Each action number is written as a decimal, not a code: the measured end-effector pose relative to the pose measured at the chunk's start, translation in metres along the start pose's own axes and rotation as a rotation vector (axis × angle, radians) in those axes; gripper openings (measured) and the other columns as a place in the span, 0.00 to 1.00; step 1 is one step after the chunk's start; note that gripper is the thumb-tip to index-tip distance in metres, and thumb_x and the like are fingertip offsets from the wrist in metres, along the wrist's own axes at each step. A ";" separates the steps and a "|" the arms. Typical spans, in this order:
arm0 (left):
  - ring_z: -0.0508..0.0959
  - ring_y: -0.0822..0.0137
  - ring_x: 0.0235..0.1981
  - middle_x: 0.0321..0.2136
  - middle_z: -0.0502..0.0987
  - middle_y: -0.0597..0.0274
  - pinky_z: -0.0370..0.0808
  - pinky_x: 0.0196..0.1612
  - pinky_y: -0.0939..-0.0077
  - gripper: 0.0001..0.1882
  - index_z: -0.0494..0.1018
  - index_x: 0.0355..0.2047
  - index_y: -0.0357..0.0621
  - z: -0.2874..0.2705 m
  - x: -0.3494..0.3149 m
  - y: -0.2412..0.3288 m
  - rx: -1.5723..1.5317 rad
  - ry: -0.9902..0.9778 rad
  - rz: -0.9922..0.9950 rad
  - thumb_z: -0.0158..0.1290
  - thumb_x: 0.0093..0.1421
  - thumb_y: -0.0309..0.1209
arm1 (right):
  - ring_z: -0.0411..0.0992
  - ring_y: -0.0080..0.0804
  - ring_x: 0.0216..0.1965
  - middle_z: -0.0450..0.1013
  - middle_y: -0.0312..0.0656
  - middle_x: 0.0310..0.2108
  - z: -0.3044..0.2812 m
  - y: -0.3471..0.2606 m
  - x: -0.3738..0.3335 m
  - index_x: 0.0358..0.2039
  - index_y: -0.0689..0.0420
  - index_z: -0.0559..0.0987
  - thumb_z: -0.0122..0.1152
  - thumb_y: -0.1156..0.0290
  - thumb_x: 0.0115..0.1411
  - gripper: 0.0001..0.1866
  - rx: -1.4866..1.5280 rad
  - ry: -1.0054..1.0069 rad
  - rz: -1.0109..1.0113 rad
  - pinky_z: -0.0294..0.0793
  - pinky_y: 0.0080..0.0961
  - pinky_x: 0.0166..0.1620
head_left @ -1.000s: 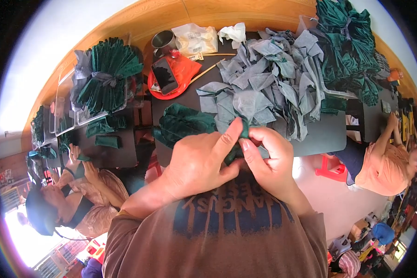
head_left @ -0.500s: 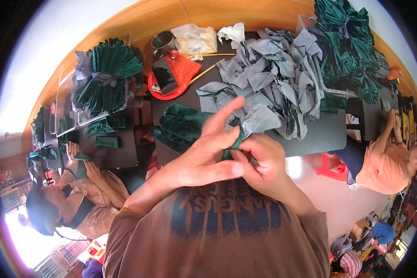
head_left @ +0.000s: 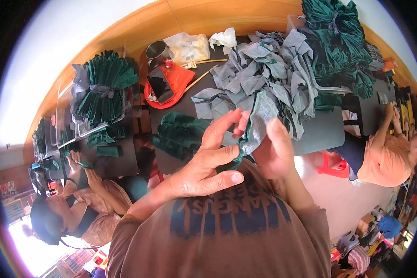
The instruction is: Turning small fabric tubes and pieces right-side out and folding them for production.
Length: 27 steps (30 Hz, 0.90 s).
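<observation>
Between my hands, above the table's near edge, is a small fabric piece with a grey inner side and a dark green velvet edge. My left hand has its lower green end at the index finger, with the thumb stretched out apart below. On the other side, my right hand cups the piece from behind, its thumb raised along the right edge. Some fingertips behind the cloth are partly hidden. Just beyond my left hand lie folded green velvet pieces. A heap of grey-backed pieces spreads past my right hand.
A phone lies on a red plastic bag, near a metal cup and a tissue pack. Tied green bundles stand left, with more at back right. Co-workers sit left and right.
The fabric piece has turned upright, its grey side now showing more. My right hand has gone from a pinch to a wider hold, thumb raised. My left index finger has come down.
</observation>
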<state>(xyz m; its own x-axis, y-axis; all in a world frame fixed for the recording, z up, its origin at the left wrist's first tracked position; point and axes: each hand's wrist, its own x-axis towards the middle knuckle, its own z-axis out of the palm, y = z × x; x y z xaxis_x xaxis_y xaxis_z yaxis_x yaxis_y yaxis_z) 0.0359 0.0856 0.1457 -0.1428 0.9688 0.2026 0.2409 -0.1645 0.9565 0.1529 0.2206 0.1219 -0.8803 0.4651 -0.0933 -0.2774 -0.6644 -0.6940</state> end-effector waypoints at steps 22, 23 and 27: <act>0.56 0.67 0.60 0.60 0.55 0.60 0.53 0.60 0.69 0.13 0.75 0.41 0.38 0.006 0.002 -0.021 -0.905 0.427 -0.279 0.49 0.59 0.32 | 0.65 0.23 0.49 0.68 0.37 0.47 0.024 0.015 -0.004 0.50 0.59 0.70 0.57 0.74 0.55 0.20 -0.064 0.012 0.163 0.62 0.22 0.52; 0.56 0.68 0.60 0.60 0.56 0.60 0.54 0.60 0.69 0.13 0.75 0.41 0.38 0.005 0.002 -0.021 -0.923 0.436 -0.257 0.49 0.60 0.31 | 0.63 0.25 0.52 0.65 0.39 0.50 0.024 0.011 -0.003 0.52 0.59 0.68 0.58 0.75 0.53 0.24 -0.071 -0.056 0.072 0.60 0.23 0.54; 0.55 0.68 0.60 0.61 0.52 0.60 0.54 0.59 0.69 0.11 0.75 0.41 0.40 0.010 -0.003 -0.027 -0.702 0.410 -0.186 0.48 0.60 0.28 | 0.59 0.28 0.56 0.63 0.41 0.53 0.020 0.001 -0.003 0.54 0.60 0.65 0.59 0.75 0.52 0.27 -0.369 -0.162 -0.123 0.56 0.26 0.57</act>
<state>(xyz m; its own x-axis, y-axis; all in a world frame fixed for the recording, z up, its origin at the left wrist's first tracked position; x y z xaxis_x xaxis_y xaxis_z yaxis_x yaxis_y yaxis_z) 0.0390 0.0889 0.1168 -0.4921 0.8696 -0.0413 -0.4560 -0.2170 0.8631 0.1475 0.2067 0.1359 -0.9066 0.4101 0.0996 -0.2538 -0.3414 -0.9050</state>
